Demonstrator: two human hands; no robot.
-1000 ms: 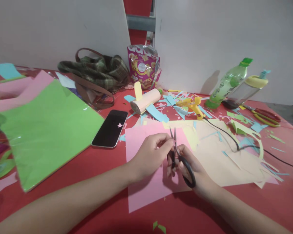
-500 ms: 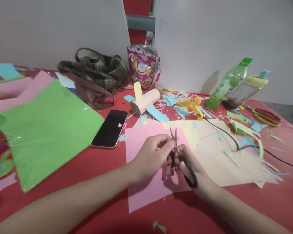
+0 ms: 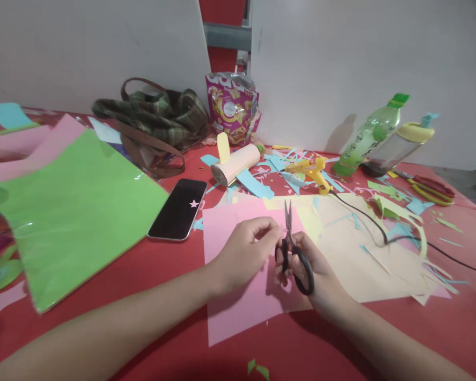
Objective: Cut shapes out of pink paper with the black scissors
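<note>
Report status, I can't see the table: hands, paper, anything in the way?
Right hand grips black scissors, blades shut. Left hand pinches a small pink piece at the blades. Glue gun cord lies right, apart.

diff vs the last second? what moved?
The scissors blades, open in a V earlier, are now shut and stand more upright in the right hand. The left hand keeps pinching a small pink piece beside the blades. Phone and glue gun unmoved.

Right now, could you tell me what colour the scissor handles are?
Black, on the scissors in the head view.
</note>
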